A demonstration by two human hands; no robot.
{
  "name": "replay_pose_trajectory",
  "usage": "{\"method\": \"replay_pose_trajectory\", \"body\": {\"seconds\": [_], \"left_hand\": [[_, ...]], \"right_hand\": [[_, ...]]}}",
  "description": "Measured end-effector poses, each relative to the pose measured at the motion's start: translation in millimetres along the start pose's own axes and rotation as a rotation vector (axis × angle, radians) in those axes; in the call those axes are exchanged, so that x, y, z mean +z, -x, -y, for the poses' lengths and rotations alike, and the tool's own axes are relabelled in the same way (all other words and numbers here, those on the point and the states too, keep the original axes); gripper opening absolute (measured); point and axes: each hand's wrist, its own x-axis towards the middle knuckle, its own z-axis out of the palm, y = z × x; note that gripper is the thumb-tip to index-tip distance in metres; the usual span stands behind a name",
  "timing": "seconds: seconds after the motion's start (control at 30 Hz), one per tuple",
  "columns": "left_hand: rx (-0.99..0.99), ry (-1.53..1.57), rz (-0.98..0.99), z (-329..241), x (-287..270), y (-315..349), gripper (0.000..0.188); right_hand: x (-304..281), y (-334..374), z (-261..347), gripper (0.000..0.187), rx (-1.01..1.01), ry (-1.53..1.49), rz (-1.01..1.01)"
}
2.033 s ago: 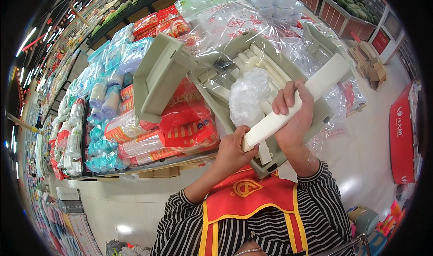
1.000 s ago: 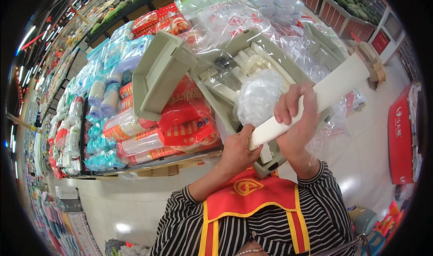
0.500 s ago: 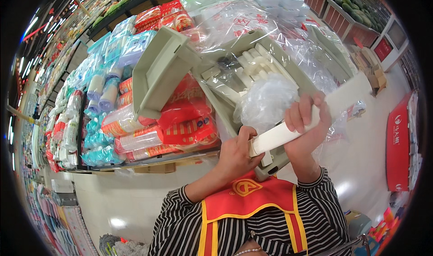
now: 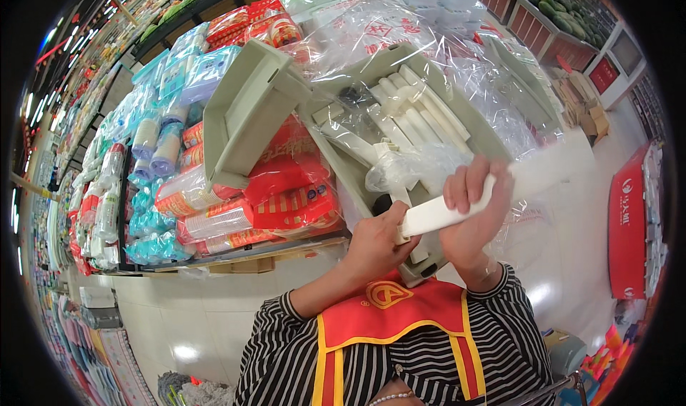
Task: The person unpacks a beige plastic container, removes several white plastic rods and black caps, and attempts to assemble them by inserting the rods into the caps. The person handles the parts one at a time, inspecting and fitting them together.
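Observation:
Both my hands grip a long white plastic strip (image 4: pixel 431 216) above the near end of a grey-green crate (image 4: pixel 477 124). My left hand (image 4: pixel 377 240) is closed with its fingers pinching the strip's near end. Farther along it, my right hand (image 4: pixel 468 216) has its fingers wrapped over the strip. The far end, out to the right, is smeared by motion. Inside the crate lie several white tubular parts (image 4: pixel 421 109) and a crumpled clear plastic bag (image 4: pixel 411 169). A flap-like lid (image 4: pixel 243 113) stands open at the crate's left.
Red packages (image 4: pixel 296 209) and sleeves of clear cups (image 4: pixel 214 221) lie stacked to the left. Clear film (image 4: pixel 493 98) drapes around the crate. On the right, a red display stand (image 4: pixel 630 224) rises from the pale tiled floor (image 4: pixel 564 263). Cardboard boxes (image 4: pixel 586 109) sit farther back.
My right hand has shifted slightly left and down along with the strip. The clear bag in the crate looks flatter, and more of the white parts show. My left hand stays nearly in place.

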Motion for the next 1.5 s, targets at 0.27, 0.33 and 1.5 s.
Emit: {"method": "replay_pose_trajectory", "body": {"seconds": [0.27,0.33,1.5], "left_hand": [[-0.047,0.266,0.212,6.6,-21.2,5.4,0.029],[-0.138,0.317,0.32,2.3,-30.4,7.5,0.035],[-0.471,1.139,-0.175,43.3,-43.7,34.4,0.029]], "right_hand": [[-18.3,3.8,4.9,0.039,0.184,0.181,0.061],[-27.6,8.2,10.2,0.043,0.183,0.329,0.131],[-89.0,19.5,-21.3,0.055,0.464,1.614,1.189]]}}
